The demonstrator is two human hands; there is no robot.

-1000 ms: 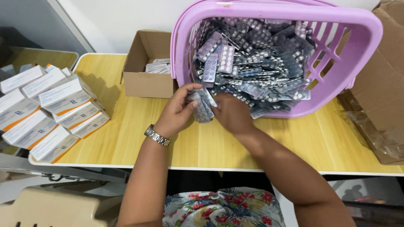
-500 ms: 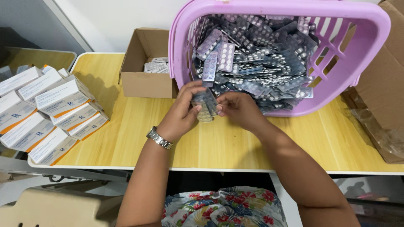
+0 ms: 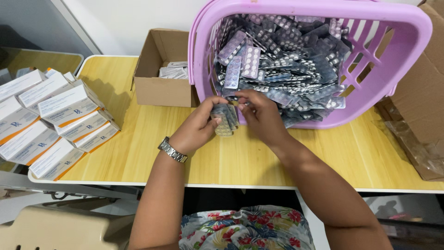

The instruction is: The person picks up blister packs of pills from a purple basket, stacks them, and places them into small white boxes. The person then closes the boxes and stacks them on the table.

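Blister strips of silver foil, gathered into a small upright stack point(image 3: 225, 119), sit at the centre of the view, pinched in the left hand point(image 3: 196, 127) just above the yellow wood-grain tabletop point(image 3: 138, 148). That hand is clenched on the stack, thumb on the near face and fingers curled round the far side; its forearm rises from six o'clock, with a silver metal wristwatch point(image 3: 172, 150) on the wrist. The right hand point(image 3: 261, 115) comes in from five o'clock, forearm slanting across the tabletop edge, and its fingertips pinch at the top of the same stack, right at the mouth of the basket; whether it holds a separate strip there I cannot tell.

At twelve to one o'clock a lilac plastic basket point(image 3: 402, 55) lies tipped toward the person, its slatted wall facing up, filled with a loose heap of silver and purple-tinted blister strips point(image 3: 282, 60) that spills to its lower rim. At eleven o'clock, touching the basket's side, stands a small open brown cardboard box point(image 3: 159, 90) with a few white packets inside. At nine o'clock, a stack of long white cartons with orange edges point(image 3: 55, 120) lies slanted in rows at the tabletop's left end. At three o'clock a large brown cardboard carton point(image 3: 418, 115) lined with clear film leans against the basket.
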